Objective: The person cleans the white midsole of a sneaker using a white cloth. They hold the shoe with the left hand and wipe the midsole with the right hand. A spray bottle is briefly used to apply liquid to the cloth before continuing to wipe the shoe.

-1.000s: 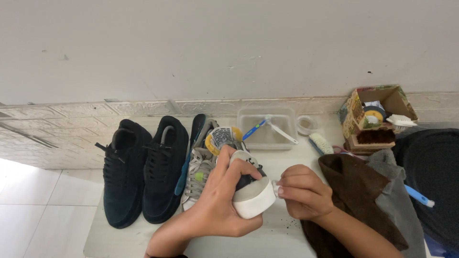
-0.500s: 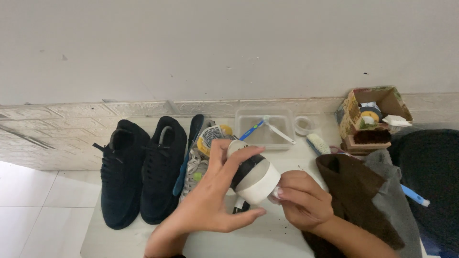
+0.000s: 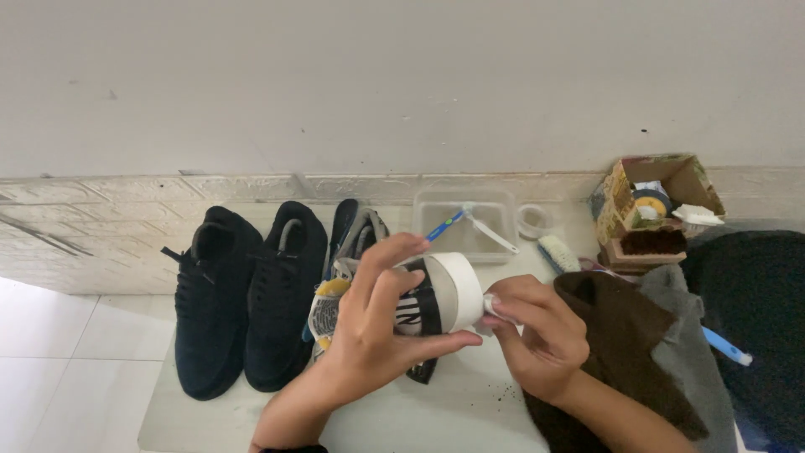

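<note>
Both of your hands are on one sneaker [image 3: 428, 298], lifted above the white table [image 3: 470, 415]. Your left hand [image 3: 373, 335] wraps its fingers around the shoe's middle, toe pointing right. Your right hand [image 3: 537, 331] pinches a small white piece against the white toe. Two black shoes [image 3: 243, 294] stand to the left, near the wall.

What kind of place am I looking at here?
Probably a home shoe-cleaning spot on a low white table by a wall: dark sneakers lined up, a clear tub with toothbrushes, and a cardboard box of brushes and polish.
</note>
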